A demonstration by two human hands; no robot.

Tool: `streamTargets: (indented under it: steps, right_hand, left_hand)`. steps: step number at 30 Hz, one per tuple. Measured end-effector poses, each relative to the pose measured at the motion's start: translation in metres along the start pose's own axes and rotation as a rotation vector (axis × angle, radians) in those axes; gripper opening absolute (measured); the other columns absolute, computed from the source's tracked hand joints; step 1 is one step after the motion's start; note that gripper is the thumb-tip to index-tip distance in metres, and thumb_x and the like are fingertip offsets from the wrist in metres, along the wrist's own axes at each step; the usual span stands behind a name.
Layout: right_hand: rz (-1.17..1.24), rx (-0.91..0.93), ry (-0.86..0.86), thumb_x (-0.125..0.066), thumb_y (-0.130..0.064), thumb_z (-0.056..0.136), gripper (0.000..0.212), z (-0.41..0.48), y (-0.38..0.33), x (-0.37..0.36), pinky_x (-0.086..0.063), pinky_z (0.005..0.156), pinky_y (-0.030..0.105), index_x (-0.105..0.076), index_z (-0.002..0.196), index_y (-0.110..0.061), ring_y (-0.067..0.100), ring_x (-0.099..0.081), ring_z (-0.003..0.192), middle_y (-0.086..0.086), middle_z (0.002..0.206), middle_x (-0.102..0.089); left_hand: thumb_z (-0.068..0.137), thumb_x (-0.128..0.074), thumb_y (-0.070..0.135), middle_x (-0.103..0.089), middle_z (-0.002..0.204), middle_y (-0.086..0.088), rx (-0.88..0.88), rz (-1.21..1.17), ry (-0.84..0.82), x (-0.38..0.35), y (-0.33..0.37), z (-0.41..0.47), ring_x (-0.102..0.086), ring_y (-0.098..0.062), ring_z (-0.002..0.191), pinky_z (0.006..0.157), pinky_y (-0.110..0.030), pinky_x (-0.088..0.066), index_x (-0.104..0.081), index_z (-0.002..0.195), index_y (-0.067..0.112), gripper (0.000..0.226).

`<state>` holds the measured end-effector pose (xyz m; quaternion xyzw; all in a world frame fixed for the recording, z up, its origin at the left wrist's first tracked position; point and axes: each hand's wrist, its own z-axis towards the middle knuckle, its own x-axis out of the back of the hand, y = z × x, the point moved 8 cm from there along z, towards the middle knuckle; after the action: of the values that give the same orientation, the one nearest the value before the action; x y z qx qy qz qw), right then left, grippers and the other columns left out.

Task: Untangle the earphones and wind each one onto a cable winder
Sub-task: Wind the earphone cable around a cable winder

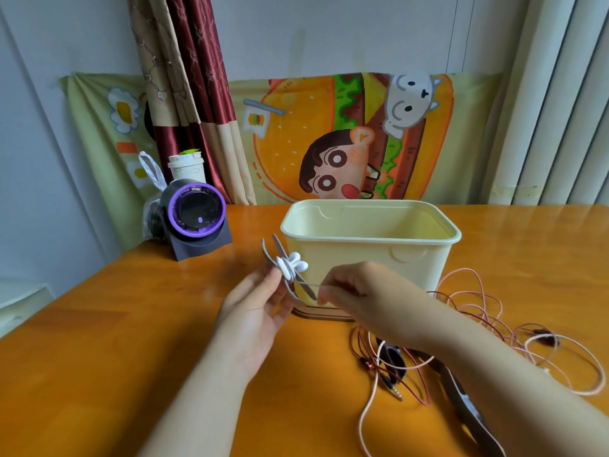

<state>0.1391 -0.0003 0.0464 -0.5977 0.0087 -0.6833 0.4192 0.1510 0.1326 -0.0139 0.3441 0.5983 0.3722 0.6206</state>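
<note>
My left hand (253,311) holds a grey cable winder (276,250) with white earphones (291,264) wound round its middle; the two earbuds stick out on the right side. My right hand (359,291) pinches the winder's lower end or the cord there, just in front of the bin. Pink and dark red earphone cords (478,328) lie tangled on the table at the right, with a jack plug (397,392) near the front. A second grey winder (393,354) and a dark strap-like one (468,410) lie among them, partly under my right forearm.
A cream plastic bin (369,239) stands open at the table's middle, right behind my hands. A black and purple round device (196,211), a plastic bag and a paper cup (186,168) stand at the back left. The table's left edge runs diagonally.
</note>
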Motion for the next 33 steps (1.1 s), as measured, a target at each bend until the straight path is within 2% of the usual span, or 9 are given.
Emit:
streamTargets:
  steps: [5,8,12,14,17,20,24,27,33]
  right_hand:
    - [-0.047,0.032,0.158,-0.051,-0.030,0.095,0.024,-0.005,-0.007,0.036,-0.040,0.056,0.017,-0.070,0.089,-0.016,-0.001,-0.051,0.061,-0.008,0.064,-0.057]
    - [-0.064,0.034,0.233,-0.055,-0.034,0.091,0.025,-0.005,-0.001,0.047,-0.040,0.055,0.017,-0.071,0.086,-0.016,0.001,-0.051,0.060,-0.007,0.061,-0.057]
    - [-0.078,0.048,0.324,-0.060,-0.041,0.084,0.029,-0.004,0.006,0.054,-0.046,0.059,0.025,-0.071,0.085,-0.015,0.007,-0.057,0.066,-0.006,0.067,-0.064]
    - [-0.057,0.034,0.322,-0.061,-0.043,0.082,0.030,-0.002,0.011,0.053,-0.047,0.059,0.024,-0.071,0.084,-0.015,0.006,-0.058,0.065,-0.006,0.068,-0.064]
    - [0.137,-0.064,0.249,-0.062,-0.042,0.084,0.031,0.001,0.028,0.047,-0.040,0.053,0.014,-0.070,0.080,-0.012,0.002,-0.051,0.053,-0.003,0.060,-0.060]
    - [0.380,-0.224,0.091,-0.060,-0.038,0.088,0.034,0.000,0.046,0.027,-0.042,0.055,0.016,-0.069,0.081,-0.006,0.004,-0.051,0.049,-0.002,0.055,-0.059]
    - [0.663,-0.306,-0.046,-0.056,-0.027,0.093,0.036,0.000,0.046,-0.008,-0.047,0.052,0.016,-0.061,0.092,0.009,0.010,-0.056,0.052,0.013,0.070,-0.063]
    - [0.649,-0.271,-0.012,-0.049,-0.032,0.097,0.043,0.002,0.035,-0.015,-0.046,0.052,0.017,-0.060,0.093,0.010,0.011,-0.057,0.051,0.020,0.073,-0.065]
    - [0.379,-0.177,0.072,-0.044,-0.031,0.100,0.040,0.003,0.022,-0.010,-0.031,0.044,0.017,-0.052,0.065,-0.013,0.005,-0.036,0.038,-0.004,0.046,-0.047]
  left_hand:
    - [0.085,-0.059,0.023,-0.073,0.109,-0.004,-0.066,0.387,-0.180,-0.020,0.000,-0.009,-0.068,-0.019,0.106,0.081,-0.029,-0.048,-0.061,0.119,0.012,0.036]
    - [0.085,-0.059,0.020,-0.073,0.110,-0.006,-0.026,0.414,-0.295,-0.034,-0.005,-0.015,-0.069,-0.022,0.105,0.081,-0.027,-0.051,-0.058,0.117,0.009,0.034]
    - [0.087,-0.061,0.018,-0.071,0.115,-0.009,0.029,0.485,-0.367,-0.036,-0.013,-0.017,-0.065,-0.025,0.112,0.094,-0.037,-0.051,-0.056,0.120,0.008,0.035]
    - [0.083,-0.063,0.019,-0.071,0.115,-0.009,0.049,0.478,-0.388,-0.036,-0.016,-0.017,-0.066,-0.024,0.111,0.093,-0.036,-0.052,-0.058,0.119,0.009,0.037]
    - [0.075,-0.070,0.020,-0.073,0.107,-0.006,0.044,0.438,-0.387,-0.036,-0.015,-0.017,-0.068,-0.018,0.103,0.083,-0.026,-0.053,-0.063,0.113,0.012,0.039]
    - [0.076,-0.075,0.016,-0.072,0.107,-0.010,0.045,0.321,-0.410,-0.039,-0.013,-0.019,-0.068,-0.021,0.101,0.082,-0.026,-0.054,-0.065,0.112,0.009,0.037]
    - [0.063,-0.088,0.013,-0.068,0.118,-0.019,0.065,0.019,-0.404,-0.039,-0.008,-0.016,-0.067,-0.031,0.107,0.082,-0.033,-0.057,-0.069,0.110,0.008,0.051]
    - [0.048,-0.097,0.023,-0.069,0.116,-0.017,0.047,-0.144,-0.369,-0.035,-0.004,-0.008,-0.069,-0.028,0.105,0.080,-0.035,-0.059,-0.076,0.104,0.012,0.061]
    - [0.035,-0.100,0.022,-0.073,0.110,-0.009,0.077,-0.348,-0.207,-0.020,-0.008,0.008,-0.071,-0.023,0.098,0.070,-0.032,-0.059,-0.078,0.097,0.009,0.067]
